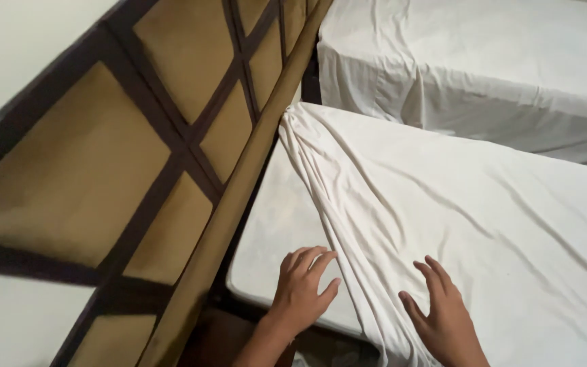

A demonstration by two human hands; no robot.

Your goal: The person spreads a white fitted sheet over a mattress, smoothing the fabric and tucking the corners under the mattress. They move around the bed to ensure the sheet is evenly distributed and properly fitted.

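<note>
A tan padded headboard [171, 136] lines a cream wall [15, 41].

1. no packages, labels, signs or screens show in this view.

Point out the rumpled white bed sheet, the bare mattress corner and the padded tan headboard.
rumpled white bed sheet [443, 204], head view, on its creased middle.
bare mattress corner [276, 224], head view, on the uncovered top.
padded tan headboard [69, 177], head view, on a large tan panel.
</note>
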